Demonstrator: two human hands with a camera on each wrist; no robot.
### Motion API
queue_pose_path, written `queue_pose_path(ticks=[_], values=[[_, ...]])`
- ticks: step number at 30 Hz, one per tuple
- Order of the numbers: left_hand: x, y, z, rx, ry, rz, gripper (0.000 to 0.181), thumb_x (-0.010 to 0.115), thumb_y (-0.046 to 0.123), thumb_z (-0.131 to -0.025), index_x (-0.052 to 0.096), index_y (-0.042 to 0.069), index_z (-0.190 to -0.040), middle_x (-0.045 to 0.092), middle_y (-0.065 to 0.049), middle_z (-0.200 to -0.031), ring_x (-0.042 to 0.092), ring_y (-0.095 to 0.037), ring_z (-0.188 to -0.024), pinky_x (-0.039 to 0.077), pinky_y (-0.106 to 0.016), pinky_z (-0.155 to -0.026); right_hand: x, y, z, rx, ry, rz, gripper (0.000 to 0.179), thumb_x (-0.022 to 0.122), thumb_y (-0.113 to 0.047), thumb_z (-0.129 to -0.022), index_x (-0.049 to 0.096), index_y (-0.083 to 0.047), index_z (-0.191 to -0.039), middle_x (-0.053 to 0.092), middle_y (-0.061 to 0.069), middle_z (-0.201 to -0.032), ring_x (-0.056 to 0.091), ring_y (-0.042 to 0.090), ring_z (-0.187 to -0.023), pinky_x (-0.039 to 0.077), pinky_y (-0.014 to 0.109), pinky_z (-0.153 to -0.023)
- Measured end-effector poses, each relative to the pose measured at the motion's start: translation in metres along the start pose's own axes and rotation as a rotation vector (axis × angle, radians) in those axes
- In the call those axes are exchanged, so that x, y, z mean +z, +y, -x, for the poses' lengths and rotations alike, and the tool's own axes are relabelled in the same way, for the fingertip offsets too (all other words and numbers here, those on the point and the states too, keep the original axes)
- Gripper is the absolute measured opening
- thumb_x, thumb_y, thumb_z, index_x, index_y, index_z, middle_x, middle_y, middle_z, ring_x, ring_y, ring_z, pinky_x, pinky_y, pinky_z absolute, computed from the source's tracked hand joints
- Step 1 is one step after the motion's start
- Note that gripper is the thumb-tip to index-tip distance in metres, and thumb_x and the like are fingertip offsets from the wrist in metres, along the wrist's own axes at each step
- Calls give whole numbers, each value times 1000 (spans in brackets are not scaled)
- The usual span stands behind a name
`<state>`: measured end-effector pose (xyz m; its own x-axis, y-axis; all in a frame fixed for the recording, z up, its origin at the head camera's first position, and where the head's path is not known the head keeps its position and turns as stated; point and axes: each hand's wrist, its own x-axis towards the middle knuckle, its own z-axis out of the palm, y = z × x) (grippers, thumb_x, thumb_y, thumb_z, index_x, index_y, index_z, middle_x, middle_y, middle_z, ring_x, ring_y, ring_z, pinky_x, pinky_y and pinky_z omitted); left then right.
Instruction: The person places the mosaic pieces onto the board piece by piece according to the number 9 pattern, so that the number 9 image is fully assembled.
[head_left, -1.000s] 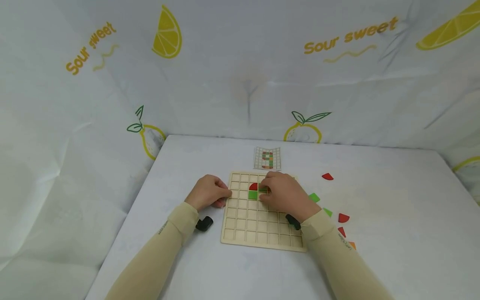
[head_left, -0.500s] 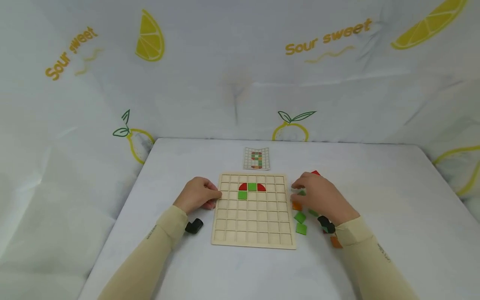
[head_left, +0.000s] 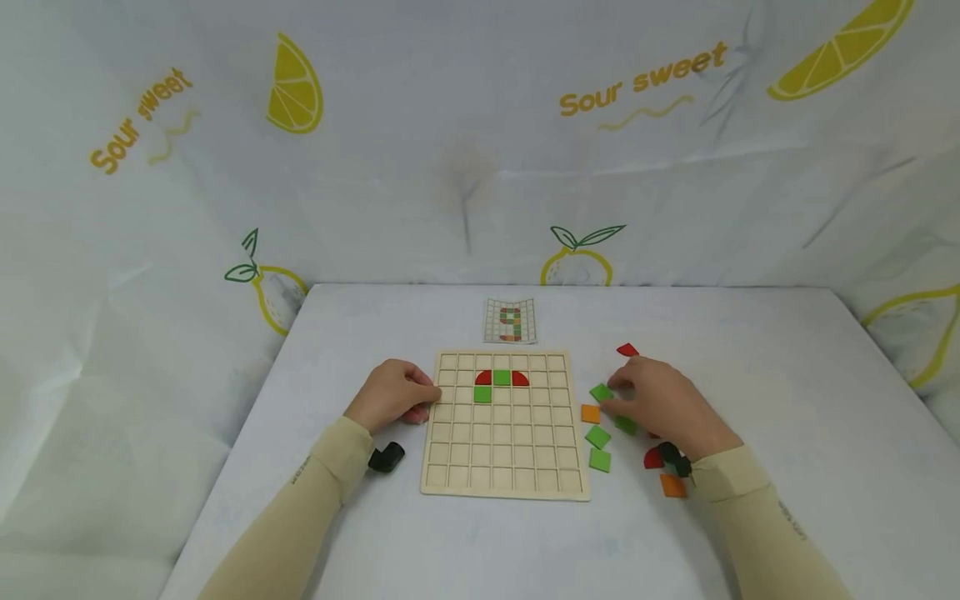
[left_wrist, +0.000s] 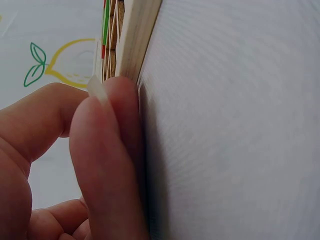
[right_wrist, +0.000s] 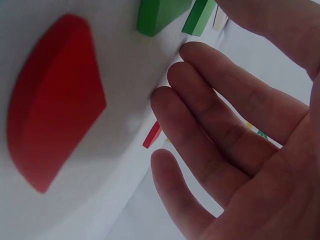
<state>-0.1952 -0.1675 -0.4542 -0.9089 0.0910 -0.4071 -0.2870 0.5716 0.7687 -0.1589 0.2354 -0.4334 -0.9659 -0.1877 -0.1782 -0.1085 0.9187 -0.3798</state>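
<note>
A square wooden grid board (head_left: 504,479) lies on the table with two red quarter-circle tiles and two green square tiles set in its upper cells. At its left edge my left hand (head_left: 393,392) holds the board between thumb and fingertip; the left wrist view shows these digits (left_wrist: 107,135) against the board's side. My right hand (head_left: 667,404) is to the right of the board, over loose tiles, its fingers loosely bent with nothing seen between them. Nearest its fingertips are a green square tile (head_left: 602,392) and an orange square tile (head_left: 591,414). A red quarter-circle tile (right_wrist: 57,105) fills the right wrist view's left side.
A pattern card (head_left: 510,321) with a coloured figure lies behind the board. More loose tiles lie at right: a green square (head_left: 600,460), an orange one (head_left: 673,486) and a red quarter-circle (head_left: 627,350). A lemon-printed white cloth (head_left: 375,192) hangs behind the table.
My right hand has left the board and moved right to the loose tiles; a red quarter-circle tile now shows at the right of the top row. The left hand stays at the board's edge.
</note>
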Motion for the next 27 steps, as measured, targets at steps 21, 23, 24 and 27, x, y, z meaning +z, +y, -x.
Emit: queue_pose_path(ticks=[21, 23, 24, 27], values=[[-1, 2, 2, -3, 6, -7, 15, 81, 21, -93, 74, 10, -100, 74, -6, -77, 70, -14, -62, 58, -25, -61, 0, -1, -5, -23, 9, -2, 31, 83, -22, -93, 79, -5, -118, 78, 12, -118, 65, 28, -101, 58, 54, -96], [-1, 2, 2, 3, 4, -8, 15, 81, 21, -93, 73, 9, -99, 74, -6, -77, 69, -14, -62, 58, -25, -61, 0, -1, -5, -23, 10, 2, 31, 82, -22, -93, 79, -5, -118, 78, 12, -118, 65, 27, -101, 58, 54, -95], [-1, 2, 2, 4, 5, -8, 15, 81, 20, -93, 73, 9, -99, 74, -6, -77, 69, -14, -62, 58, -25, -61, 0, -1, -5, -24, 11, 3, 30, 82, -22, -93, 79, -5, -118, 78, 12, -118, 65, 27, -100, 58, 53, -95], [0, 1, 2, 10, 3, -8, 15, 81, 21, -93, 73, 9, -99, 74, -6, -76, 69, -14, -62, 58, -25, -60, 1, 0, -4, -20, 7, 7, 30, 81, -22, -93, 79, -5, -118, 78, 12, -118, 64, 26, -98, 59, 51, -92]])
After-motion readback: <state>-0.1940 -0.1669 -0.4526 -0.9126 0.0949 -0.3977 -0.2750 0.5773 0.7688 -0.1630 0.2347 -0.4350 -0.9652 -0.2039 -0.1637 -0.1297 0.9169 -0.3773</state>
